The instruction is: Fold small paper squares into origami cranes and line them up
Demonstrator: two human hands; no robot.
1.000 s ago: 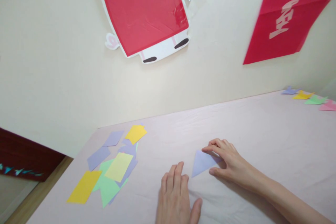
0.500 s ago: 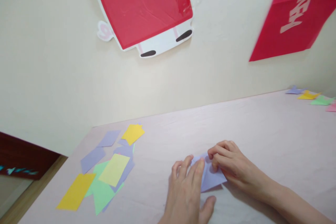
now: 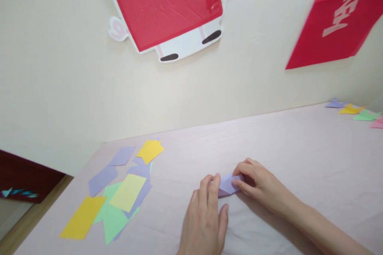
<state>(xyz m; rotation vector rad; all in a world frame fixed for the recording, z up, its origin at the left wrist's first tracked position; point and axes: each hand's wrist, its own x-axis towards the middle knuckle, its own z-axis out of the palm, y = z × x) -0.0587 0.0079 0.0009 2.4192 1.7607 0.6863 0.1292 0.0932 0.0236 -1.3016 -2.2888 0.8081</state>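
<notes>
Purple paper (image 3: 228,184) lay between hands on wrinkled pale cloth (image 3: 248,223). Right hand (image 3: 259,180): fingers drawn in, gripped right end. Left hand (image 3: 202,217): fingers slightly bent, tips at left end, thumb spread clear. Risk was skewed crease, should left fingertips slip or cloth ruck.

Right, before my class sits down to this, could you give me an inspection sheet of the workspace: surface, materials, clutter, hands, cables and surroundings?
Surface: pale covering, lightly wrinkled.
Job's things: one purple paper between the hands, partly hidden by them.
Clutter: loose sheets in purple, yellow and green, mostly overlapping, to the left; four small paper pieces lined up at far right.
Hands: left hand, fingers over the paper's left end; right hand gripping its right end.
Cables: nothing seen.
Surroundings: pale wall bearing a red-and-white cutout and a red banner; dark brown panel at lower left.
</notes>
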